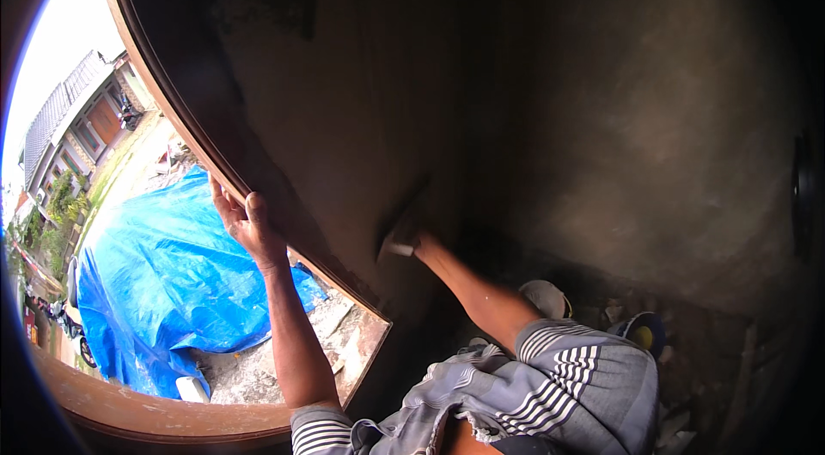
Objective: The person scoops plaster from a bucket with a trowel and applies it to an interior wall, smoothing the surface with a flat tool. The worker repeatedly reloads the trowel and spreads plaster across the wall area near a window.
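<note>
Head view: left hand (245, 223) grasping the edge of the brown window frame (215, 419), fingers on the outer side, thumb on the near side; forearm comes up from below. Right hand (418, 238), to the right of and slightly lower than the left, clasped on a trowel (397, 227); exact finger positions lost in shadow. Trowel lies at the far end of the right forearm, its long dark blade slanted, upper end leaning right, and set close against the dark wall (344, 111); contact along the whole edge cannot be told. Wall spreads above both hands; a paler patch shows to the right of the right hand.

Beyond the left hand, through the opening: blue tarp (172, 274) in folds, rubble (236, 373) below it, house (82, 124) farther off to the left. Behind the right forearm: a pale round container (547, 298), partly covered by the arm. Nearer than both hands: grey shirt (601, 382) with striped sleeves
</note>
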The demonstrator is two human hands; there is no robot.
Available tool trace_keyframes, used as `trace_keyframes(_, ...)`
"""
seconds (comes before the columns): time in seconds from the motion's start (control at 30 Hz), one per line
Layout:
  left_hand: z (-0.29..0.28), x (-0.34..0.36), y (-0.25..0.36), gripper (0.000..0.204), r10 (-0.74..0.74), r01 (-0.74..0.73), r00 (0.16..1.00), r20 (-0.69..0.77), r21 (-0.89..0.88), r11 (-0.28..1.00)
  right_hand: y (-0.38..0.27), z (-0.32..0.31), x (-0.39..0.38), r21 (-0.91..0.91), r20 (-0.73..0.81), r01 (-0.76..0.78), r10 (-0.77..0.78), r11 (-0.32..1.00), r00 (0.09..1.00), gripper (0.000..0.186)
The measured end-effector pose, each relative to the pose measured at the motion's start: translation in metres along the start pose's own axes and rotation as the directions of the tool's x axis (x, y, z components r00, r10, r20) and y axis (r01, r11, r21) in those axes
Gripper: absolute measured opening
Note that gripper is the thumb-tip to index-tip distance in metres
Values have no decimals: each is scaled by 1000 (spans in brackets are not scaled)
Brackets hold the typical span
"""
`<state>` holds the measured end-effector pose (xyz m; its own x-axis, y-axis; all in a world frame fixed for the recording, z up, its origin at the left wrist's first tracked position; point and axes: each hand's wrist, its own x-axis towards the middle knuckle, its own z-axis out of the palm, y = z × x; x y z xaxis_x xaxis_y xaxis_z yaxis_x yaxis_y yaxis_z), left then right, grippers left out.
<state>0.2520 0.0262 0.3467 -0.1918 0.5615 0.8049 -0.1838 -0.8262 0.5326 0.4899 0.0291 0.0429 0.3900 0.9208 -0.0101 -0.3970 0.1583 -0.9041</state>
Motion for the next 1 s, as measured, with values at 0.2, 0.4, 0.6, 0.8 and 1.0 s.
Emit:
trace_keyframes(0.2, 0, -3, 6, 94, -23, 23, 1000, -20, -9, 1000, -226, 35, 61, -174, 56, 550, -550, 817, 834, 49)
trace_keyframes(0.4, 0, -3, 6, 94, -4, 4, 1000, -24, -12, 1000, -448, 87, 95, -360, 208, 858, -865, 366, 456, 49)
trace_keyframes(0.6, 4, -3, 5, 96, -6, 6, 1000, -30, 8, 1000, -570, 101, 131, -589, 309, 808, -921, 10, 237, 49)
trace_keyframes(0.8, -3, 0, -2, 97, 1, 1, 999, -45, 39, 999, -588, 84, 179, -717, 307, 696, -918, -49, 252, 48)
trace_keyframes(1.0, -6, 0, -5, 102, -19, 19, 999, -50, -11, 1000, -585, 73, 197, -745, 318, 667, -893, -28, 318, 48)
